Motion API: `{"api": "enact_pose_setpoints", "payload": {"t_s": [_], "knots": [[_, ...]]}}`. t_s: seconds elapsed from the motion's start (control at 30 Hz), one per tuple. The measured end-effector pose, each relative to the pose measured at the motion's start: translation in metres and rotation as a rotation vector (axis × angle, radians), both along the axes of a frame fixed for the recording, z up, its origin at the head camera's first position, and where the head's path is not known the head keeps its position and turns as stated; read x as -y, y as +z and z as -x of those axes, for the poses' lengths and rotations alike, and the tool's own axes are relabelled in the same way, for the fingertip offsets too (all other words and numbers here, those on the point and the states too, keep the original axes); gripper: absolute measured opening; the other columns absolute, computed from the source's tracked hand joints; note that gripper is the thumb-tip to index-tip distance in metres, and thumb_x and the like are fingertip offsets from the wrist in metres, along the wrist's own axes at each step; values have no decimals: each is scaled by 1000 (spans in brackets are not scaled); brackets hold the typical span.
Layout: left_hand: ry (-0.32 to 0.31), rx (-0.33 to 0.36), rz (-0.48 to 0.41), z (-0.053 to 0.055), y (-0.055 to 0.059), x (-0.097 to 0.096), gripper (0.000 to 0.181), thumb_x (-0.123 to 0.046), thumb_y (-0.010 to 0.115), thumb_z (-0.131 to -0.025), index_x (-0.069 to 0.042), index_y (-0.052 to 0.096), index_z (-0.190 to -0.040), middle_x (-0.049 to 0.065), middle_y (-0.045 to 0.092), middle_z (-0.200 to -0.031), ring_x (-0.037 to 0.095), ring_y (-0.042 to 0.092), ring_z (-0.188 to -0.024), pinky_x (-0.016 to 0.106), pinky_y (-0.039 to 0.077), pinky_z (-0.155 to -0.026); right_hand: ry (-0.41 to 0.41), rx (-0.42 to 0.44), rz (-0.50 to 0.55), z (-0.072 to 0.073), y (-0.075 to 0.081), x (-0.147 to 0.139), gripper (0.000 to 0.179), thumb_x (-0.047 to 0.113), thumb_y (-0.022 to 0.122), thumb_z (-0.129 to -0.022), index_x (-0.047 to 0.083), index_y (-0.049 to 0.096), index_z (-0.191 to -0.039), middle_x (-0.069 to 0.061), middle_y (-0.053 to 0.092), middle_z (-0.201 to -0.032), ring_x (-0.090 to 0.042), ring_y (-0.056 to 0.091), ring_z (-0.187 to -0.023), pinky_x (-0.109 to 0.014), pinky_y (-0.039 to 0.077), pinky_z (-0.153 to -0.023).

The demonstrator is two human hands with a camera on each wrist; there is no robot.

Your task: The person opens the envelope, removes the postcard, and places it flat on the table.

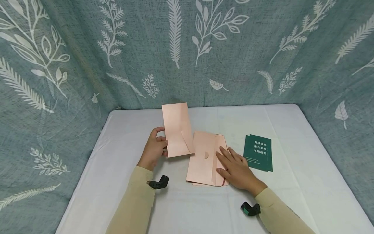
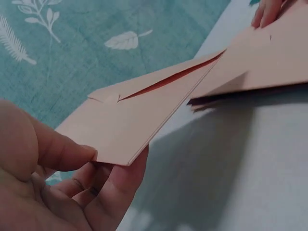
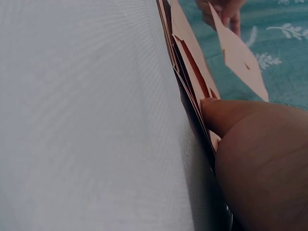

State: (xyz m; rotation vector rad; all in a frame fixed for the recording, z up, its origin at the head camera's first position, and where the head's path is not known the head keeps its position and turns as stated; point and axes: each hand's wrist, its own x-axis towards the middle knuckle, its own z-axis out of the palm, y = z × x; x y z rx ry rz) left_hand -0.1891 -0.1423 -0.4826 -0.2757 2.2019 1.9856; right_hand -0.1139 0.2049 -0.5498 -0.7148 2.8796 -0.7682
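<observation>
My left hand [image 1: 154, 147] pinches a pale pink envelope [image 1: 176, 128] by its left edge, thumb on one side and fingers behind. The envelope is lifted and tilted, its slit flap showing a red inside in the left wrist view. Its lower right corner overlaps the stack in the head view. Several more pink envelopes [image 1: 201, 165] lie in a loose stack on the table. On the right part of that stack rests my right hand [image 1: 236, 168], fingers extended. The right wrist view shows its thumb [image 3: 226, 113] touching the stack's edge.
Dark green cards [image 1: 258, 154] with white print overlap each other just right of the stack. A white cloth covers the table [image 1: 175, 208]. Behind it and at both sides hangs a teal curtain [image 1: 233, 81] with white leaf patterns.
</observation>
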Motion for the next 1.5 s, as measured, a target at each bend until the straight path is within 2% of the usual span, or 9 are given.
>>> {"api": "enact_pose_setpoints", "payload": {"t_s": [0.13,0.37,0.63,0.83,1.07,1.23,1.33,1.43,1.5], "knots": [[-67,11,-19,-3,0,-8,58,6,54,-107,-14,41,-160,16,60,-107,25,66,-78,32,54,-55,0,-3,0,0,0,0,69,41,59,-112,10,38,-170,-10,20,-180,-39,10,-164,-66,18,-118],[-224,55,-49,-12,-4,-23,56,7,55,-107,-11,42,-158,16,61,-102,25,65,-74,33,55,-57,1,-12,-5,0,0,1,69,42,58,-113,10,38,-170,-10,21,-180,-39,10,-164,-66,18,-118],[-332,108,-87,-25,-18,-41,55,8,55,-106,-9,43,-157,15,64,-103,27,66,-79,35,55,-56,4,-22,-3,2,-1,0,68,42,58,-113,10,38,-170,-9,21,-179,-38,11,-164,-65,19,-118],[-385,137,-81,-33,-27,-51,54,6,54,-106,-7,41,-157,11,55,-98,22,58,-71,34,54,-54,7,-23,-13,2,-3,0,68,42,57,-112,8,40,-169,-9,21,-179,-37,10,-165,-65,19,-118],[-355,137,-5,-39,-31,-59,54,6,54,-104,-1,42,-156,13,57,-94,22,59,-66,34,56,-52,-4,-20,-1,1,-2,0,71,38,61,-111,7,36,-170,-10,21,-179,-38,11,-164,-66,18,-118],[-361,126,99,-43,-26,-60,56,-2,61,-104,0,43,-157,13,62,-93,22,62,-61,35,57,-53,-3,-24,18,1,-2,0,72,37,61,-111,6,34,-171,-11,23,-179,-39,12,-164,-66,19,-117],[-377,89,263,-44,-20,-61,53,-12,66,-105,-2,49,-154,12,66,-91,22,62,-60,34,54,-56,5,-31,42,1,-4,-2,68,36,58,-113,5,36,-170,-12,24,-178,-40,13,-164,-67,18,-117],[-385,18,458,-44,-15,-61,48,-20,68,-106,-3,57,-149,7,67,-92,20,61,-68,36,52,-62,9,-30,60,2,-9,-4,65,35,53,-115,4,36,-169,-12,23,-179,-39,12,-164,-66,16,-117],[-376,-40,550,-43,-13,-62,44,-23,68,-106,-5,62,-145,3,67,-95,19,60,-74,38,50,-68,10,-23,66,3,-11,-5,63,36,49,-116,5,36,-170,-11,22,-179,-37,10,-164,-65,15,-118]]}}
